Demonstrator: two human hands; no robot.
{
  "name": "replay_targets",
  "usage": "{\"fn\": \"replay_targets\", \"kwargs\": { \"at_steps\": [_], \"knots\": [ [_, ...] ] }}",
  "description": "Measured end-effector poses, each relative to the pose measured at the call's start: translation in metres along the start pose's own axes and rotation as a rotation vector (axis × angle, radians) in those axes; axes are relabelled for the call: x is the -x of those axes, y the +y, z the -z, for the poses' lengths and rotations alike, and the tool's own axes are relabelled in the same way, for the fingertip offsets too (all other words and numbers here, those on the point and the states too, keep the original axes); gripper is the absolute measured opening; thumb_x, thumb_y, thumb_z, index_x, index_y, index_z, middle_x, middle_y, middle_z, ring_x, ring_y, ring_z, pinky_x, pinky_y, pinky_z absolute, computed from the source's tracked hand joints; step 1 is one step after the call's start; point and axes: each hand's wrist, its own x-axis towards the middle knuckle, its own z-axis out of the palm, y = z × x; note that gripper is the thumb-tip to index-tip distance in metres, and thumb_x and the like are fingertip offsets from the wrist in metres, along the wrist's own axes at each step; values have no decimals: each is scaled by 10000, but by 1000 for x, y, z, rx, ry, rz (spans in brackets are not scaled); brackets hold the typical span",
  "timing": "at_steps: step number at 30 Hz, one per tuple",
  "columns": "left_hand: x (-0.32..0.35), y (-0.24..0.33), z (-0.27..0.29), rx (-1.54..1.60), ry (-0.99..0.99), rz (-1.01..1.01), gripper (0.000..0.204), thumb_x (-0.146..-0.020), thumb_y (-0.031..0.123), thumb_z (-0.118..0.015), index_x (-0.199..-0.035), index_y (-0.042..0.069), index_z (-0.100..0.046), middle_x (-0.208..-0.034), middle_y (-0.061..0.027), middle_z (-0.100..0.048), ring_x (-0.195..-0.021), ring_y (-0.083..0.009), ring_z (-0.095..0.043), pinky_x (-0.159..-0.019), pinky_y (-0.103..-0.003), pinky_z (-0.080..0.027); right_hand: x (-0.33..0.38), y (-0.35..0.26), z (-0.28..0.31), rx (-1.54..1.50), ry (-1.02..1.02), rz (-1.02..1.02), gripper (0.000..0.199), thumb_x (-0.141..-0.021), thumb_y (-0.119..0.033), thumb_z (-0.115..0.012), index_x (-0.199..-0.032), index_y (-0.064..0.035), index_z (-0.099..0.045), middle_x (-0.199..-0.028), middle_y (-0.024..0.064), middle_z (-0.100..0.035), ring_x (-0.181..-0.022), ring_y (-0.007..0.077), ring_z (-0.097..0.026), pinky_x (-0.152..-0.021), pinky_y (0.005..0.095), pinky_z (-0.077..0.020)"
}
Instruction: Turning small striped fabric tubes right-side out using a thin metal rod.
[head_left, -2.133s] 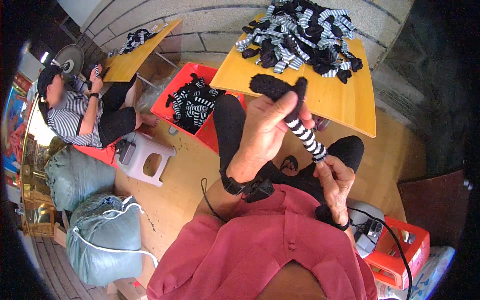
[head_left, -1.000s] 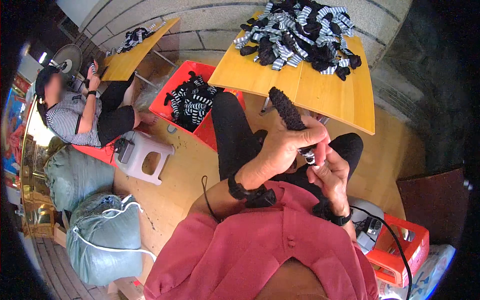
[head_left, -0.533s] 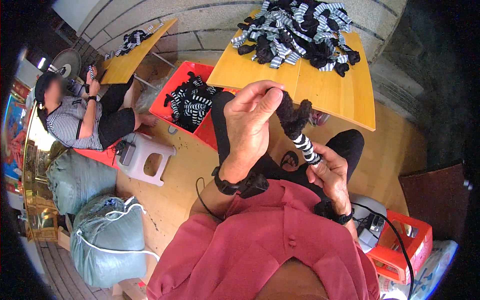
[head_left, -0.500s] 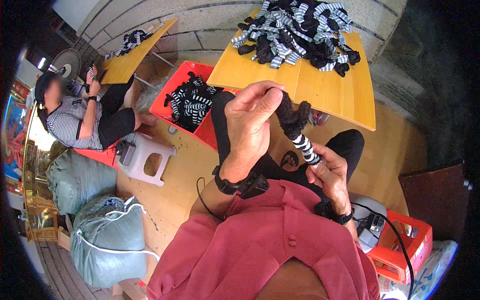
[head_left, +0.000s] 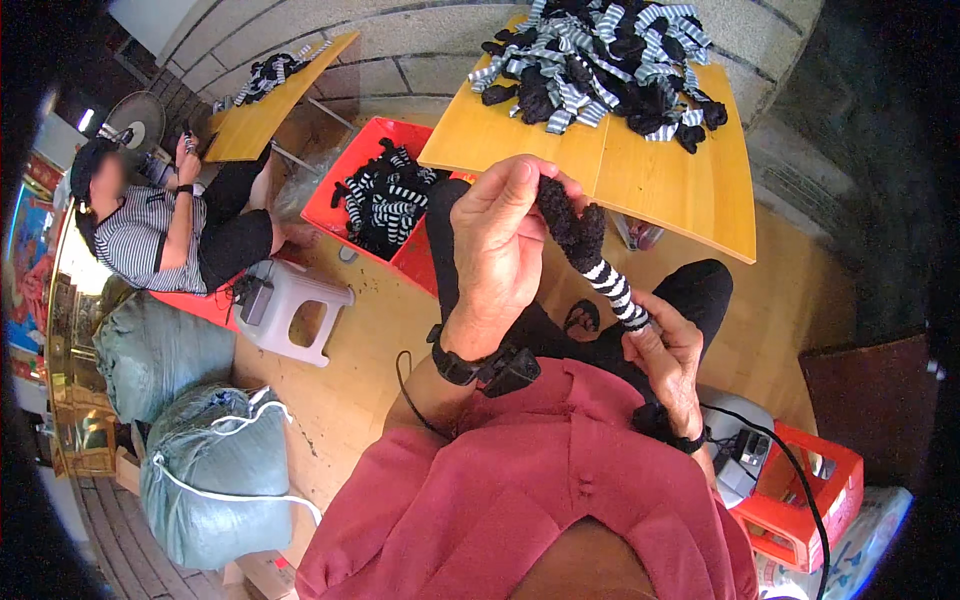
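Between my hands, a slim knitted tube (head_left: 608,284) with black and white stripes slants down to the right. Its upper end is black, fuzzy and forked into two lobes. My left hand (head_left: 495,240) pinches the tip of the longer lobe between thumb and fingers. Lower down, my right hand (head_left: 668,352) is closed round the striped end, so that end is hidden. A large heap of similar black and striped knitted pieces (head_left: 600,75) lies on the yellow table (head_left: 680,210) in front of me.
Left of my knees stands a red bin (head_left: 335,190) with more striped pieces. Beyond it a person (head_left: 150,225) sits working at another yellow table (head_left: 280,100). A grey stool (head_left: 300,315) and stuffed sacks (head_left: 215,490) stand at left; a red stool (head_left: 800,490) is at lower right.
The knitted tube has turned slightly, and its forked lobes have drawn closer together. My left fingers have shifted at its tip; my right hand has moved slightly right and down.
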Motion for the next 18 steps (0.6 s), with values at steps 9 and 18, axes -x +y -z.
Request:
{"fn": "replay_targets", "kwargs": {
  "at_steps": [9, 18],
  "knots": [
    [-1, 2, 2, -88, -45, 18, 260, -893, 241, -532, -957, -9, -566, -839, -117, -594, -784, -207, -586, -727, -379, -493, 1, 0, -1, 46, 8, 48, 281, -855, -43, -532, -1131, 7, -552, -713, 39, -627, -546, 57, -494, -492, 195, -401],
    [10, -5, 5, 66, -247, 175, 268, -918, 248, -472, -1019, 6, -524, -863, -135, -590, -765, -284, -586, -747, -429, -458, 1, 2, 3, 56, -37, 143, 237, -833, -21, -554, -1062, 8, -607, -682, 15, -612, -536, 63, -502, -495, 206, -413]
  ]
}}
